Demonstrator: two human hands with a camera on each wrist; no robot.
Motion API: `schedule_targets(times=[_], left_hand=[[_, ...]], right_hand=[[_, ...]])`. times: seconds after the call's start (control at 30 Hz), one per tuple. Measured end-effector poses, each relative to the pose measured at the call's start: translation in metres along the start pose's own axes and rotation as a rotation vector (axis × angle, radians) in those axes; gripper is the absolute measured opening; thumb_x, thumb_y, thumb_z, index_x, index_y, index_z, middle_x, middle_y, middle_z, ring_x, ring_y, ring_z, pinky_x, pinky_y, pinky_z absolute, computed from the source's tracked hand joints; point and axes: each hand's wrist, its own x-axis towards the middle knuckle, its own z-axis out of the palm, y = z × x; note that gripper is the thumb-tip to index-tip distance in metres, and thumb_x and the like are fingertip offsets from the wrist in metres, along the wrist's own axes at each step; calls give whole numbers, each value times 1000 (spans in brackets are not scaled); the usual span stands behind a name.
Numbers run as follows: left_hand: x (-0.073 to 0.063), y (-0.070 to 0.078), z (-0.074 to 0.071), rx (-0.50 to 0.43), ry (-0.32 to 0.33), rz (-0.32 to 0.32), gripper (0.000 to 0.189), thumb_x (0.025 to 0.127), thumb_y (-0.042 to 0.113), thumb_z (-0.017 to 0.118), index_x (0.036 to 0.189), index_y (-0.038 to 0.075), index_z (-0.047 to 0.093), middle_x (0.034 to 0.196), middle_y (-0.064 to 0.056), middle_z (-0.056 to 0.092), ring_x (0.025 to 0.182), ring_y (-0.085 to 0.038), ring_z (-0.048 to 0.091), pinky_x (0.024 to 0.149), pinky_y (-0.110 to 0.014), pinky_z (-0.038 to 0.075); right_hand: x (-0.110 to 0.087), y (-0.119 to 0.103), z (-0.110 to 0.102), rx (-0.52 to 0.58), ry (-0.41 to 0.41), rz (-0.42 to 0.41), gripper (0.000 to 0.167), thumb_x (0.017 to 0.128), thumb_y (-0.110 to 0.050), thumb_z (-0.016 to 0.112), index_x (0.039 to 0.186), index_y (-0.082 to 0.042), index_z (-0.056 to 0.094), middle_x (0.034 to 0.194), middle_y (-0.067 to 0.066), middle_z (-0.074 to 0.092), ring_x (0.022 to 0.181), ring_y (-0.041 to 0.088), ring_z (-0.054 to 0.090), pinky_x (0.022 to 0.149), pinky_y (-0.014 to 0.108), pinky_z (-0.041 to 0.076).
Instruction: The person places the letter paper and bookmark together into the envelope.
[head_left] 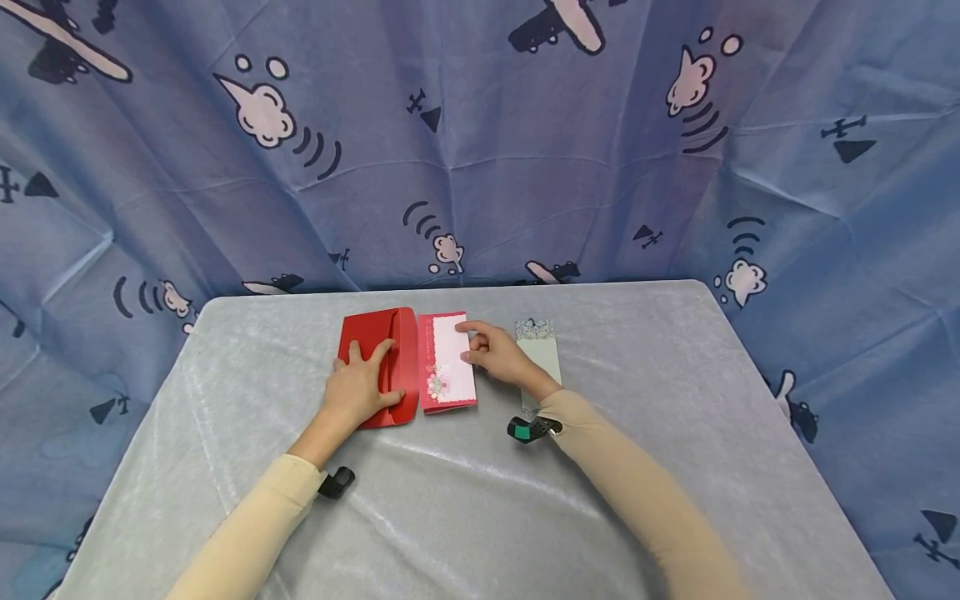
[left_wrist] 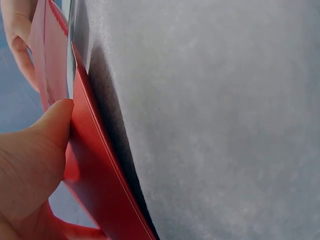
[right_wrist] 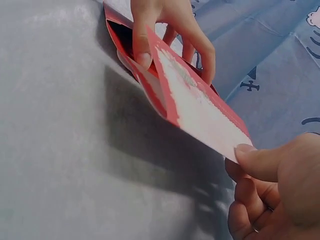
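My left hand (head_left: 357,390) rests with spread fingers on a red envelope (head_left: 370,325). Its thumb and fingertips press around the envelope's opening, and the flap is folded out to the right. In the right wrist view the envelope's mouth gapes beside the thumb. My right hand (head_left: 495,352) pinches the right edge of a pink greeting card (head_left: 452,367) with a white panel and printed flowers. That folded card stands tilted in the right wrist view, its far end close to the left hand and the envelope's flap.
A pale green card (head_left: 550,354) with a glittery silver band lies to the right, partly hidden under the right wrist. A grey cloth (head_left: 420,517) covers the table. Behind it hangs a blue curtain (head_left: 480,167) with airplane prints. Each wrist wears a black strap (head_left: 527,430).
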Motion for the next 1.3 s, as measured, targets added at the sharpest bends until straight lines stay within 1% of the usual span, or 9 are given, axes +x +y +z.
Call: schedule_targets(times=[0.17,0.37,0.63,0.83,0.97,1.13,1.3], left_hand=[[0,0,0,-2,2,5,92,76,50,78,152,24,33,147,-36,36,111,-60,53,72,-55,60],[1,0,0,0,1,2,92,76,50,78,152,24,33,148,-36,36,112,-60,53,74,-55,60],[1,1,-2,-2,-1,2,93,75,49,79,152,23,34,149,-36,35,113,-60,52,77,-56,60],[1,0,-2,-3,1,5,92,75,49,78,152,23,34,148,-36,35,111,-60,53,75,-55,60],[1,-1,-3,-7,-2,0,92,75,48,78,152,23,34,148,-36,35,112,-60,53,74,-56,60],[1,0,-2,-12,-9,-2,91,76,47,78,152,23,34,150,-37,34,117,-64,50,78,-59,59],[2,1,0,21,-17,2,88,80,48,75,153,22,34,151,-37,33,121,-67,47,81,-60,57]], right_hand=[[6,0,5,15,4,6,47,92,-2,64,138,-7,53,76,0,51,64,9,42,59,20,34],[12,1,9,36,18,2,47,93,-4,64,138,-8,53,74,-1,48,63,9,41,59,20,34],[14,-2,10,82,46,-29,47,93,-1,63,139,-9,53,77,0,47,65,10,40,58,19,34],[15,-4,11,113,54,-54,47,93,0,62,138,-8,53,77,0,46,63,10,39,58,19,33],[20,-2,16,91,44,-67,46,92,2,63,137,-4,54,76,0,47,63,9,39,59,19,34],[23,0,22,43,41,-35,45,91,0,64,135,-4,55,74,-1,46,63,9,40,60,19,34],[26,-2,25,-12,50,-14,44,90,0,64,133,-5,57,71,-1,45,62,11,40,59,20,33]])
